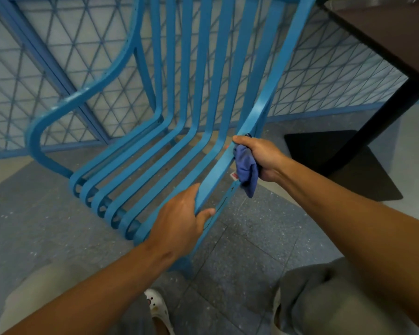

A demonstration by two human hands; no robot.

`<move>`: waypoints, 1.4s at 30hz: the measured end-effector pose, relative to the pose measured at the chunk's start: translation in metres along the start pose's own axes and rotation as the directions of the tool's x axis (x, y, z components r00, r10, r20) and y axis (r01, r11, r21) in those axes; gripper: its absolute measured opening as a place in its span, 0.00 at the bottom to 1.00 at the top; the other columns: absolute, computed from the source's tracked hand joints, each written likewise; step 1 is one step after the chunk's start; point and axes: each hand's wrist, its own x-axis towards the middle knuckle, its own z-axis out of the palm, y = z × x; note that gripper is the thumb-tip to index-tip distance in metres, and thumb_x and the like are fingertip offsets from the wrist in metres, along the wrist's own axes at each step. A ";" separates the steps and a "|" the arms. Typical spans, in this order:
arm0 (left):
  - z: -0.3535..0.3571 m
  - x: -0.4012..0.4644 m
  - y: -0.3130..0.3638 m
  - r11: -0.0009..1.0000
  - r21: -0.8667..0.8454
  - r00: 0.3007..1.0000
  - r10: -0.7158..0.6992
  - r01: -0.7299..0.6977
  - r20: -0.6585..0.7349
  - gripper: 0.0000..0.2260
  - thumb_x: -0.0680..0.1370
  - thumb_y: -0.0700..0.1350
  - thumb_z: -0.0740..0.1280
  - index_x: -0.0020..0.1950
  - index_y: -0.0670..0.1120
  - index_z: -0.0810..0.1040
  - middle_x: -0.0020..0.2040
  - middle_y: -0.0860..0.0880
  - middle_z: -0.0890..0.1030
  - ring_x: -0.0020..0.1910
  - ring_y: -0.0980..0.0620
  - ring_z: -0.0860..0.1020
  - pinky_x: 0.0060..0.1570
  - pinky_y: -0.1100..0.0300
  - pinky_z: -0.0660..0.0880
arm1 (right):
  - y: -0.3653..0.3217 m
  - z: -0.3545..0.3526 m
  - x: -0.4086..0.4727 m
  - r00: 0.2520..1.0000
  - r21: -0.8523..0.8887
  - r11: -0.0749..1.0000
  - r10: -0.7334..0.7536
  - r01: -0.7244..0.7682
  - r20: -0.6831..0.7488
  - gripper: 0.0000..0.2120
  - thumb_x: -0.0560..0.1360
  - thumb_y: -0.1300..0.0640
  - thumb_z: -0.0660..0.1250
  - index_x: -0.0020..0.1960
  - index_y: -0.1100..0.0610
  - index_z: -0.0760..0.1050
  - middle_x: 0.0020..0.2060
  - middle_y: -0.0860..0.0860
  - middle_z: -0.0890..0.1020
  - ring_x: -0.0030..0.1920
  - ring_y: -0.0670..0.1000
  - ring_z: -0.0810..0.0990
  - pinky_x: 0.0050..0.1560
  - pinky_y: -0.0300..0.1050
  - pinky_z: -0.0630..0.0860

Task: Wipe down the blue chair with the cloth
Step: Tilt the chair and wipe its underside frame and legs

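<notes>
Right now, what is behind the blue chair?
Behind the chair stands a blue mesh fence, seen through the slats, over grey floor. What lies beyond the fence cannot be made out.

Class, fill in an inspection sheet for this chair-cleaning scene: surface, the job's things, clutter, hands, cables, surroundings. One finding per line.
Surface: grey speckled floor tiles; no worktop in use.
Job's things: blue chair of curved metal slats, standing on the floor; blue cloth bunched against the chair's right side rail.
Clutter: nothing seen.
Hands: left hand has its grip on the front of the right side rail; right hand holds the cloth at the same rail, further back.
Cables: nothing seen.
Surroundings: blue mesh fence behind the chair; dark table with a black base at right; a white shoe below.
</notes>
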 end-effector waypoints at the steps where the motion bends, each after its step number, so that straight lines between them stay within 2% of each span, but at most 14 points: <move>1: -0.002 0.002 -0.003 1.000 0.006 1.000 0.010 -0.010 0.011 0.24 0.79 0.56 0.70 0.70 0.46 0.73 0.57 0.48 0.81 0.54 0.48 0.79 0.52 0.56 0.77 | 0.001 -0.001 -0.001 1.000 0.006 1.000 -0.011 0.011 -0.006 0.16 0.78 0.48 0.71 0.57 0.58 0.74 0.51 0.61 0.74 0.50 0.62 0.75 0.46 0.58 0.80; 4: -0.012 0.011 -0.014 0.998 0.024 0.998 0.063 -0.063 0.029 0.22 0.79 0.56 0.69 0.69 0.47 0.73 0.57 0.50 0.81 0.54 0.49 0.79 0.51 0.57 0.76 | 0.004 -0.002 0.001 0.999 0.036 0.998 -0.049 0.050 -0.013 0.12 0.80 0.49 0.68 0.53 0.58 0.74 0.47 0.60 0.72 0.50 0.61 0.70 0.45 0.55 0.79; 6: -0.021 0.020 -0.021 0.994 0.055 0.995 0.089 -0.092 0.053 0.23 0.79 0.56 0.69 0.70 0.48 0.73 0.56 0.50 0.81 0.52 0.50 0.79 0.50 0.57 0.76 | 0.004 0.004 0.001 0.997 0.054 0.996 -0.069 0.071 -0.035 0.11 0.81 0.50 0.68 0.52 0.58 0.74 0.45 0.60 0.73 0.48 0.60 0.73 0.47 0.54 0.78; 8: -0.030 0.029 -0.029 0.991 0.076 0.991 0.104 -0.110 0.078 0.23 0.79 0.56 0.69 0.71 0.49 0.72 0.56 0.50 0.81 0.51 0.50 0.78 0.49 0.56 0.75 | 0.003 0.012 0.003 0.995 0.089 0.993 -0.072 0.078 -0.066 0.12 0.82 0.52 0.66 0.45 0.60 0.75 0.36 0.57 0.76 0.37 0.56 0.78 0.38 0.46 0.80; 10: -0.040 0.037 -0.037 0.988 0.081 0.987 0.121 -0.130 0.109 0.25 0.79 0.56 0.69 0.73 0.49 0.72 0.58 0.51 0.81 0.53 0.49 0.79 0.51 0.54 0.76 | 0.002 0.018 0.005 0.995 0.134 0.987 -0.088 0.092 -0.041 0.19 0.84 0.53 0.63 0.36 0.56 0.69 0.25 0.49 0.70 0.26 0.49 0.71 0.29 0.41 0.73; 13: -0.050 0.049 -0.050 0.986 0.103 0.985 0.118 -0.131 0.127 0.29 0.78 0.58 0.70 0.75 0.48 0.70 0.64 0.50 0.80 0.57 0.49 0.79 0.56 0.53 0.76 | 0.001 0.026 0.006 0.997 0.201 0.977 -0.073 0.066 0.030 0.22 0.85 0.52 0.60 0.33 0.54 0.62 0.23 0.47 0.63 0.23 0.47 0.65 0.30 0.44 0.68; 18: -0.060 0.066 -0.062 0.986 0.107 0.985 0.113 -0.127 0.134 0.33 0.75 0.64 0.67 0.75 0.48 0.71 0.68 0.50 0.79 0.63 0.50 0.78 0.63 0.55 0.75 | -0.004 0.031 0.004 0.993 0.271 0.962 -0.029 -0.003 0.115 0.22 0.86 0.50 0.59 0.34 0.53 0.60 0.23 0.48 0.60 0.24 0.49 0.61 0.28 0.44 0.66; 22: -0.065 0.073 -0.060 0.984 0.120 0.988 0.119 -0.130 0.093 0.30 0.75 0.61 0.69 0.73 0.46 0.74 0.65 0.48 0.81 0.61 0.47 0.79 0.59 0.56 0.73 | 0.002 0.034 0.008 0.989 0.305 0.952 -0.035 -0.010 0.143 0.22 0.86 0.47 0.58 0.34 0.53 0.61 0.26 0.49 0.59 0.25 0.50 0.61 0.31 0.46 0.66; 26: -0.061 0.080 -0.059 0.982 0.126 0.988 0.131 -0.140 0.077 0.32 0.75 0.64 0.65 0.72 0.46 0.75 0.63 0.47 0.82 0.59 0.46 0.80 0.58 0.52 0.76 | 0.008 0.031 0.011 0.998 0.323 0.946 -0.052 0.036 0.043 0.21 0.85 0.45 0.58 0.37 0.55 0.67 0.25 0.49 0.66 0.26 0.50 0.66 0.30 0.44 0.71; 29: -0.056 0.084 -0.063 0.985 0.111 0.989 0.120 -0.129 0.081 0.34 0.74 0.68 0.61 0.73 0.47 0.74 0.64 0.49 0.81 0.60 0.49 0.80 0.59 0.50 0.77 | 0.012 0.022 0.019 0.998 0.391 0.919 -0.030 0.046 -0.046 0.25 0.85 0.41 0.55 0.38 0.59 0.70 0.25 0.53 0.71 0.28 0.53 0.70 0.31 0.48 0.73; 33: -0.052 0.087 -0.072 0.988 0.094 0.991 0.119 -0.125 0.068 0.32 0.78 0.67 0.60 0.74 0.48 0.74 0.68 0.51 0.79 0.64 0.51 0.78 0.62 0.55 0.75 | -0.005 0.013 0.032 0.982 0.526 0.835 -0.082 0.162 -0.173 0.18 0.78 0.51 0.53 0.50 0.65 0.73 0.39 0.61 0.75 0.37 0.58 0.74 0.39 0.53 0.75; 36: -0.051 0.087 -0.071 0.987 0.098 0.991 0.121 -0.126 0.055 0.30 0.79 0.65 0.60 0.74 0.47 0.74 0.69 0.49 0.79 0.66 0.50 0.77 0.63 0.57 0.73 | -0.016 0.023 0.037 0.947 0.476 0.843 -0.110 0.250 -0.302 0.18 0.81 0.51 0.58 0.54 0.66 0.76 0.44 0.62 0.81 0.40 0.62 0.80 0.37 0.59 0.79; 39: -0.051 0.084 -0.067 0.981 0.130 0.990 0.142 -0.144 0.026 0.26 0.81 0.62 0.61 0.73 0.47 0.74 0.67 0.48 0.80 0.65 0.49 0.78 0.63 0.53 0.75 | -0.005 0.046 0.041 0.884 0.304 0.913 -0.113 0.272 -0.453 0.16 0.84 0.50 0.61 0.55 0.62 0.78 0.48 0.60 0.83 0.52 0.66 0.83 0.53 0.67 0.81; 42: -0.051 0.082 -0.064 0.975 0.134 0.983 0.181 -0.178 -0.013 0.21 0.82 0.56 0.64 0.71 0.47 0.77 0.62 0.47 0.83 0.60 0.46 0.80 0.58 0.52 0.76 | 0.017 0.066 0.040 0.892 0.139 0.966 -0.138 0.216 -0.431 0.17 0.83 0.44 0.59 0.50 0.57 0.75 0.48 0.62 0.83 0.51 0.68 0.83 0.53 0.70 0.80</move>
